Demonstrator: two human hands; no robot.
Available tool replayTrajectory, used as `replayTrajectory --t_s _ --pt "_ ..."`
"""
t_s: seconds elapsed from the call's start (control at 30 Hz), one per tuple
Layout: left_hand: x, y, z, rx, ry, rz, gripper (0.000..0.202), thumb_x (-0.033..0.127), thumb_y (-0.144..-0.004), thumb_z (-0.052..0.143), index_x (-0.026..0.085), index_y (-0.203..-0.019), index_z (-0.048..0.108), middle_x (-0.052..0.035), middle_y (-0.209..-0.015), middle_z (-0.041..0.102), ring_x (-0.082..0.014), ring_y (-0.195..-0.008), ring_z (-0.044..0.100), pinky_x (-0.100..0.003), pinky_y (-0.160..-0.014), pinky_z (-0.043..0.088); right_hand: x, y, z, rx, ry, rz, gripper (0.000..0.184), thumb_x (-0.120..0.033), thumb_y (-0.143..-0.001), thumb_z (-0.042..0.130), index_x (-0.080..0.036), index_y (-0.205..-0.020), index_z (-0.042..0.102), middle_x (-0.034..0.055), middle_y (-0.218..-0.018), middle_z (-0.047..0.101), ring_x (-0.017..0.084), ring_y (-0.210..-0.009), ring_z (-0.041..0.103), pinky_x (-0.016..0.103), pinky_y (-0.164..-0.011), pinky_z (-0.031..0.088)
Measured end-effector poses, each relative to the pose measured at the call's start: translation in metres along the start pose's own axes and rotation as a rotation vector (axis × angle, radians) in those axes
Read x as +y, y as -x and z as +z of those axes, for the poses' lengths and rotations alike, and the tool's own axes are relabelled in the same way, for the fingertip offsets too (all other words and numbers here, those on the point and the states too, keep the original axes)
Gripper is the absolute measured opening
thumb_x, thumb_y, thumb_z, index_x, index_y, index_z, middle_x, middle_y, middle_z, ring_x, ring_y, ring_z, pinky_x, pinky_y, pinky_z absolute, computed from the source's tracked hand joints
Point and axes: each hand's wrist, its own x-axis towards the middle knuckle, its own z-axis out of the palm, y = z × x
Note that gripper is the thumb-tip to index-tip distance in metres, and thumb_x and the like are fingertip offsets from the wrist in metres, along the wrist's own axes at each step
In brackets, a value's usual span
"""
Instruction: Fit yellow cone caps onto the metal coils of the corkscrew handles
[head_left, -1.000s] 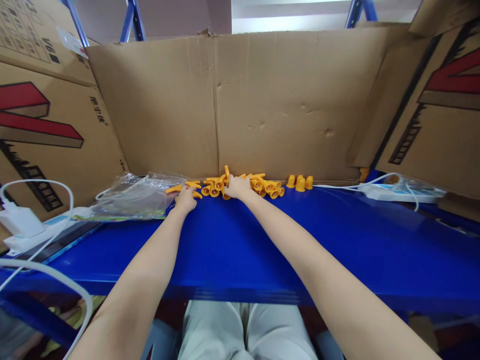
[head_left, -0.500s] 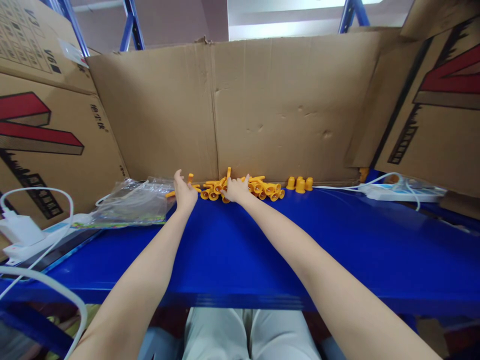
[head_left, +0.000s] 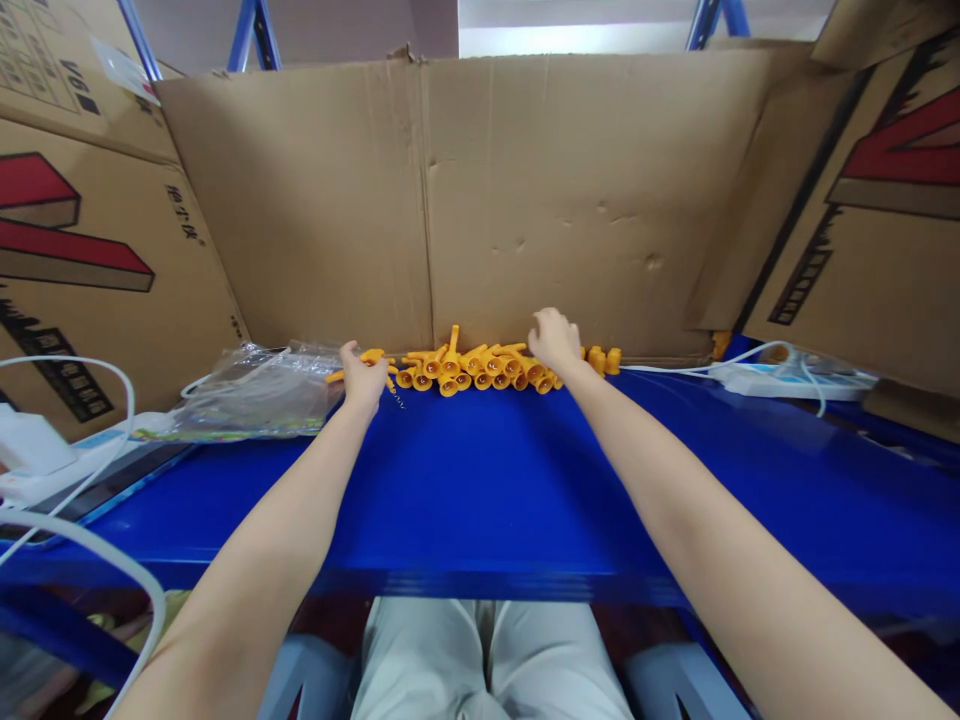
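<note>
My left hand (head_left: 363, 380) is at the left end of a row of orange plastic pieces, its fingers closed around an orange plastic piece (head_left: 372, 355). A thin dark spiral (head_left: 397, 398) sticks out beside that hand. Right of it lies a pile of orange funnel-shaped pieces (head_left: 484, 381), flared mouths facing me, one stem (head_left: 454, 338) pointing up. Over the pile's right end is my right hand (head_left: 556, 340), fingers curled downward; whatever they hold, if anything, is hidden. Just beyond its wrist stand small orange caps (head_left: 613, 361), partly covered by the hand.
Clear plastic bags (head_left: 259, 395) lie on the blue shelf (head_left: 480, 490) at left. White power strips stand at left (head_left: 45, 465) and right (head_left: 787, 382), with trailing cables. A cardboard panel (head_left: 570, 200) closes the back, and printed cartons (head_left: 97, 270) flank the sides.
My right hand has moved right and up, off the middle of the pile toward the caps. My left fingers have closed on an orange piece, and a dark spiral now shows beside them.
</note>
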Motion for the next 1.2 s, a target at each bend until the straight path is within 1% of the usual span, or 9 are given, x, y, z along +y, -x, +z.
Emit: replayTrajectory --t_s 0.2,0.27,0.33,0.43,0.53,0.73,0.93,1.1,1.2 --pt "-0.011 -0.008 0.002 -0.097 -0.017 0.03 0.058 0.005 -0.063 0.058 0.02 -0.118 0.047 0.0032 -0.079 0.053 -0.01 -0.066 0.057 -0.024 -0.071 0.05 0.08 0.024 0.021 -0.08 0.04 0.303 0.057 -0.021 -0.085 0.046 -0.017 -0.141 0.041 0.0153 -0.158 0.015 0.034 -0.133 0.037 0.054 -0.103 0.034" --pt "-0.013 -0.008 0.003 -0.134 -0.02 0.042 0.055 0.005 -0.063 0.058 0.019 -0.116 0.049 0.0017 -0.082 0.056 -0.0099 -0.065 0.058 -0.025 -0.071 0.051 0.094 0.033 0.029 -0.125 0.039 0.357 0.057 -0.027 -0.087 0.046 -0.021 -0.143 0.039 0.0139 -0.159 0.013 0.034 -0.138 0.029 0.056 -0.106 0.031" --pt "-0.015 -0.009 0.004 -0.152 -0.024 0.046 0.05 0.004 -0.063 0.057 0.018 -0.111 0.052 -0.0004 -0.085 0.059 -0.0103 -0.066 0.059 -0.025 -0.07 0.052 0.102 0.037 0.035 -0.239 0.02 0.417 0.057 -0.033 -0.088 0.047 -0.023 -0.144 0.038 0.0154 -0.157 0.02 0.035 -0.138 0.03 0.057 -0.106 0.03" --pt "-0.016 -0.009 0.005 -0.171 -0.036 0.045 0.046 0.004 -0.062 0.057 0.016 -0.106 0.055 -0.0025 -0.087 0.062 -0.0112 -0.067 0.06 -0.026 -0.069 0.053 0.108 0.036 0.04 -0.353 0.008 0.45 0.051 -0.04 -0.091 0.043 -0.023 -0.139 0.047 0.0173 -0.145 0.039 0.034 -0.132 0.039 0.056 -0.105 0.031" --pt "-0.017 -0.008 0.005 -0.186 -0.069 0.061 0.043 0.006 -0.062 0.057 0.015 -0.104 0.058 -0.0036 -0.088 0.064 -0.0126 -0.07 0.062 -0.027 -0.071 0.053 0.11 0.035 0.042 -0.375 0.019 0.432 0.046 -0.04 -0.092 0.041 -0.023 -0.133 0.055 0.0159 -0.138 0.047 0.032 -0.13 0.043 0.054 -0.105 0.032" --pt "-0.014 -0.005 0.001 -0.239 -0.2 0.176 0.036 0.008 -0.063 0.056 0.015 -0.098 0.065 -0.0063 -0.097 0.066 -0.0183 -0.086 0.063 -0.032 -0.084 0.052 0.116 0.037 0.043 -0.399 -0.002 0.41 0.041 -0.03 -0.093 0.039 -0.029 -0.129 0.059 0.0112 -0.138 0.048 0.027 -0.128 0.047 0.049 -0.106 0.035" --pt "0.0 0.004 -0.002 -0.3 -0.312 0.313 0.024 0.004 -0.063 0.052 0.016 -0.077 0.069 -0.0064 -0.093 0.066 -0.0223 -0.099 0.061 -0.038 -0.101 0.043 0.124 0.042 0.041 -0.4 -0.052 0.316 0.039 -0.027 -0.09 0.043 -0.026 -0.124 0.063 0.0155 -0.131 0.054 0.036 -0.125 0.049 0.069 -0.098 0.031" --pt "0.006 0.008 -0.001 -0.287 -0.246 0.332 0.024 0.001 -0.061 0.052 0.018 -0.068 0.067 -0.0047 -0.087 0.063 -0.0214 -0.097 0.06 -0.038 -0.102 0.042 0.119 0.058 0.032 -0.391 -0.031 0.316 0.042 -0.029 -0.094 0.035 -0.026 -0.128 0.059 0.0153 -0.136 0.051 0.033 -0.127 0.047 0.067 -0.104 0.026" --pt "0.008 0.011 0.001 -0.29 -0.18 0.276 0.025 0.001 -0.059 0.05 0.017 -0.068 0.067 -0.0055 -0.09 0.063 -0.02 -0.091 0.061 -0.036 -0.094 0.048 0.111 0.064 0.023 -0.378 -0.027 0.293 0.041 -0.031 -0.094 0.037 -0.023 -0.128 0.058 0.0165 -0.134 0.05 0.033 -0.125 0.049 0.061 -0.103 0.032"
